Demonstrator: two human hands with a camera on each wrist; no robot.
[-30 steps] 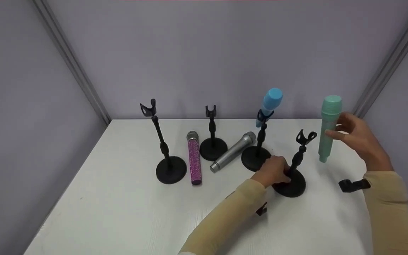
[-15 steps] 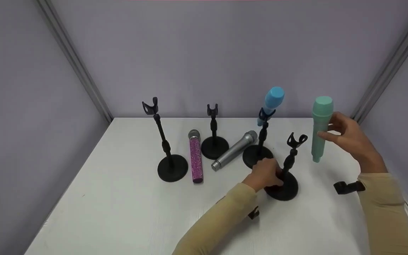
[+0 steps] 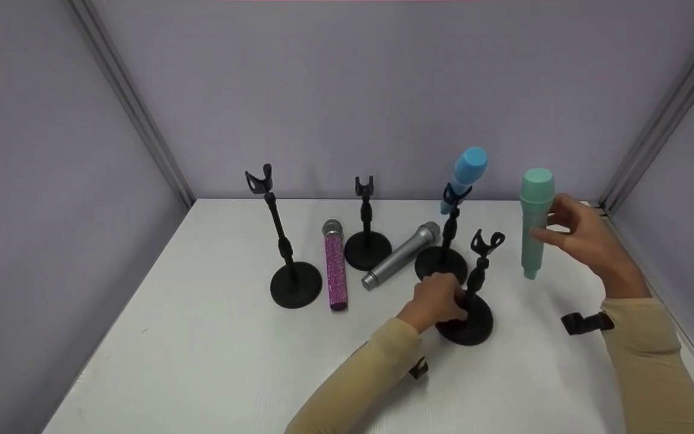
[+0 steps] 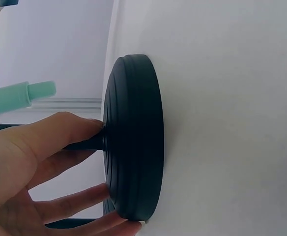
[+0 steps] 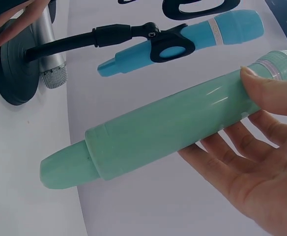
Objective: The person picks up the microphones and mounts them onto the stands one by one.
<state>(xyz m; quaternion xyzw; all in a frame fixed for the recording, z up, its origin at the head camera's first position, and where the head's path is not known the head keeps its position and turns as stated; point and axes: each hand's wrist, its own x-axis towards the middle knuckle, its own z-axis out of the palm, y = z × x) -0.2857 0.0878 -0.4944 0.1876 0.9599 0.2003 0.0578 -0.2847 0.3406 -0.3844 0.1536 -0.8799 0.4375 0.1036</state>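
My left hand [image 3: 438,302] grips a black microphone stand [image 3: 478,278] low on its pole; in the left wrist view thumb and forefinger wrap the pole and other fingers touch the round base [image 4: 136,137]. This stand's clip [image 3: 487,242] holds nothing. To its right, my right hand [image 3: 588,238] pinches a mint-green microphone [image 3: 535,226] in the air, head up and apart from the clip. The right wrist view shows the thumb on one side of the green microphone [image 5: 168,125] and fingers on the other. Behind, a blue microphone [image 3: 469,167] sits tilted in another stand [image 3: 449,232].
A silver microphone [image 3: 400,256] and a pink glitter microphone [image 3: 335,271] lie on the white table [image 3: 202,361]. Two more black stands, one at the left [image 3: 287,259] and one at the back [image 3: 367,223], have bare clips. Grey walls enclose the table's back and sides.
My left hand has slid the stand left and slightly toward the front. My right hand has carried the green microphone left as well, still upright.
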